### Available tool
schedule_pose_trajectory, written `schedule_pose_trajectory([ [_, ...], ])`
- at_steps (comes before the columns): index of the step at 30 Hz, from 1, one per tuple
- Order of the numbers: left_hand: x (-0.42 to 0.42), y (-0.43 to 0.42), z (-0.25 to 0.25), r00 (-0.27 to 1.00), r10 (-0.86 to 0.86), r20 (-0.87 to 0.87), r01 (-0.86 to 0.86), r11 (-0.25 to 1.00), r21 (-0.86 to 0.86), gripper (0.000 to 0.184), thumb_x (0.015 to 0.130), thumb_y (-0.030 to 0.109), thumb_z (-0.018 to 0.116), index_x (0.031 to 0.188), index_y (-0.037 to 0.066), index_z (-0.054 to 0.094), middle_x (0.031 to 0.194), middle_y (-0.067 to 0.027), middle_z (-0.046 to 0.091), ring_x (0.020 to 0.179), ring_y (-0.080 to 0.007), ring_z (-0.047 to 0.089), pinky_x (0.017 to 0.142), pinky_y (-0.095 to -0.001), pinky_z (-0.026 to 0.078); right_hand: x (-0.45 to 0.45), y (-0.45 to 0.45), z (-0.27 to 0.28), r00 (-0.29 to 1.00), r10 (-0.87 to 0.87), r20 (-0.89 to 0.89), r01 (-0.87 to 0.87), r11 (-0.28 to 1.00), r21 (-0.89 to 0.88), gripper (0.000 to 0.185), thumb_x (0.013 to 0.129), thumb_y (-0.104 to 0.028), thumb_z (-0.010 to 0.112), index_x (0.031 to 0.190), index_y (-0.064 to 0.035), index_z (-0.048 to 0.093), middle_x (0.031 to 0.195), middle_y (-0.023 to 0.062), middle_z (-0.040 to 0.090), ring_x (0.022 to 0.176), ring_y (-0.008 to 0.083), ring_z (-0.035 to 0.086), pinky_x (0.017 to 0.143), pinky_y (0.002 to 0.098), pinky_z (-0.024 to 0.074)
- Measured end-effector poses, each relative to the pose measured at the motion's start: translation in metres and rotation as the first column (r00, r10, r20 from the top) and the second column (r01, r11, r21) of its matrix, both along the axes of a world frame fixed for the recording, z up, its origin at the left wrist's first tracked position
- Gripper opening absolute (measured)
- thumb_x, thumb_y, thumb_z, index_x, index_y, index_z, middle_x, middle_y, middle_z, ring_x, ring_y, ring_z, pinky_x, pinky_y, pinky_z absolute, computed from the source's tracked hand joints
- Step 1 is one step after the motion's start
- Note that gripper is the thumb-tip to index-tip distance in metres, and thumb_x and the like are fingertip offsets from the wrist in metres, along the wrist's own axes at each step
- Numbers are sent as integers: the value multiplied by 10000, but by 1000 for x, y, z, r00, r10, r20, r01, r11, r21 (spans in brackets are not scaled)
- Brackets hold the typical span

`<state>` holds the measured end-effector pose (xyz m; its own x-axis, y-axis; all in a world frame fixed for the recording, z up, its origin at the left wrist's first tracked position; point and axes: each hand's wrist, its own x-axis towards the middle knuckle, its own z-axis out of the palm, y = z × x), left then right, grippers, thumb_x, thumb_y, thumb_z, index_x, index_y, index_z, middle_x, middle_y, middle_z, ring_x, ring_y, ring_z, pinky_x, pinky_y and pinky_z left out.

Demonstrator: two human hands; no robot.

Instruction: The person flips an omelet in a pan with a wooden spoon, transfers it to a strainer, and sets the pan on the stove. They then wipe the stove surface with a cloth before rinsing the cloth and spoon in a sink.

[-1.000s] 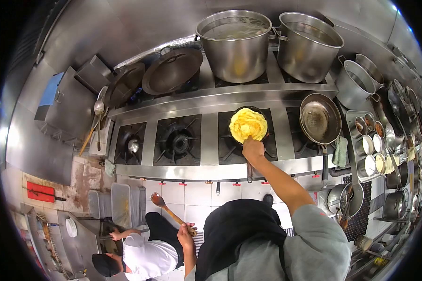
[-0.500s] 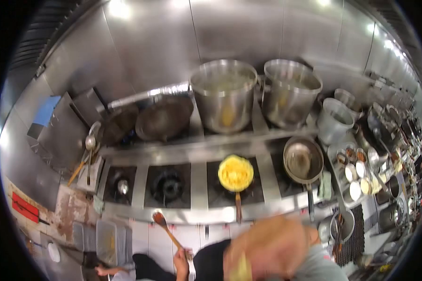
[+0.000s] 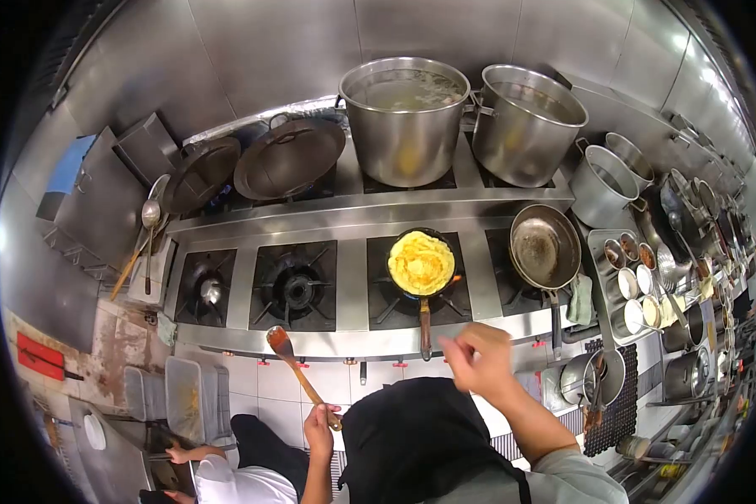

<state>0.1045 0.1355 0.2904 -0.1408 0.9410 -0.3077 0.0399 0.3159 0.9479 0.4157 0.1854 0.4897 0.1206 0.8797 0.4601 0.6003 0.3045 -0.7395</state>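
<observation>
My left hand is closed around the handle of a wooden spoon, whose reddish-brown head points up and left in front of the stove edge. My right hand is beside the wooden handle of a frying pan, slightly to its right and apart from it. Its fingers are curled and nothing shows in them. In that pan, a round yellow egg omelette covers nearly the whole base. An orange flame shows at the pan's right rim.
An empty-looking frying pan rests on the right burner. Two tall stockpots and two dark woks stand on the rear shelf. A tray of small containers lies at right. Another person is low at left, near plastic bins.
My right hand has come down and away from close to the camera to beside the pan handle. The view has tilted lower. My left hand still holds the wooden spoon.
</observation>
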Motion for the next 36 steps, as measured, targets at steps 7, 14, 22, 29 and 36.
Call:
schedule_pose_trajectory([
  [7,8,6,12,999,-30,-17,30,1000,1,317,942,224,384,858,-18,570,802,-107,620,723,-162,581,671,-288,468,26,-69,-191,842,-207,498,417,836,-357,118,650,-42,565,732,-98,627,667,79,608,676,302,558,629,422,448],
  [14,55,28,19,948,-315,43,315,949,2,306,916,247,458,982,-13,604,893,-80,603,845,-160,572,790,-301,459,10,-48,-175,991,-21,133,74,911,-406,140,708,-22,498,783,-64,608,735,111,632,682,338,573,669,408,470],
  [22,104,44,34,864,-478,157,480,877,31,251,922,200,432,969,4,582,1051,-85,575,925,-163,538,808,-305,444,-27,-37,-148,941,82,-329,-302,643,-704,190,863,-158,492,939,-24,602,756,93,648,712,167,628,657,283,486],
  [29,55,27,12,963,-210,167,225,972,-75,282,923,253,429,963,19,581,964,-86,610,811,-164,580,739,-306,463,-15,13,-293,936,-348,41,335,852,-402,407,768,-226,630,1058,34,510,888,199,592,891,325,582,758,358,455],
  [36,-30,-19,-21,986,140,90,-124,978,-171,265,926,274,402,913,49,540,794,-88,629,628,-144,573,563,-258,453,-25,70,-283,593,-514,-619,-282,588,-758,244,885,-294,518,802,-70,468,623,12,480,480,116,451,452,277,429],
])
